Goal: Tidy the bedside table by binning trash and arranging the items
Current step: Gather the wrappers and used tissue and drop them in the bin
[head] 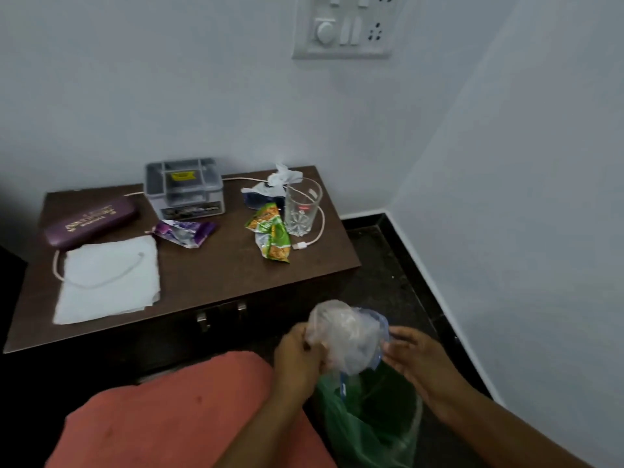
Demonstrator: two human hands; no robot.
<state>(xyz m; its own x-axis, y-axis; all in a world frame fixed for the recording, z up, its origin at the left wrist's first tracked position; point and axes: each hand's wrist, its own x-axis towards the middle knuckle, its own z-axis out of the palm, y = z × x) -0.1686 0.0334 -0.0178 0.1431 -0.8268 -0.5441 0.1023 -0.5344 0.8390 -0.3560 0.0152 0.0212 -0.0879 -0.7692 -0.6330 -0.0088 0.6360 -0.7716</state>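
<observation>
Plastic bag (344, 336), clear and crumpled with a blue edge, held just in front of the bedside surface (219, 275) and directly above a bin (371, 423) lined in green plastic on the dark floor (381, 261). Left hand (295, 354) curled round the bag's left side, fingers gripping the film. Right hand (417, 361) at the bag's right side, fingers stretched nearly straight, tips touching the blue edge; too blurred for finer detail of the contact. Both hands low in the view, close together, only the bag between them.

On the brown surface, left rear: purple spectacle case (91, 221), lying flat, gold lettering on its lid. Just in front of it, white folded napkin (111, 298), with a cream charging cable (101, 284) looping across it. Rear middle: grey plastic organiser box (184, 187), yellow label on top, close to the wall. Just in front of that box, crumpled purple wrapper (184, 233). Right half: green snack packet (271, 234), opened and lying flat, just beside an upright drinking glass (302, 207). Behind the glass, crumpled white tissue (282, 175) resting on a blue-and-white packet (251, 197). White USB plug (301, 245) of the cable near the glass base, beside the snack packet.

White switchboard (351, 25) high on the wall above the surface's right end. Orange cloth (169, 417) at bottom left, beneath the left forearm.
</observation>
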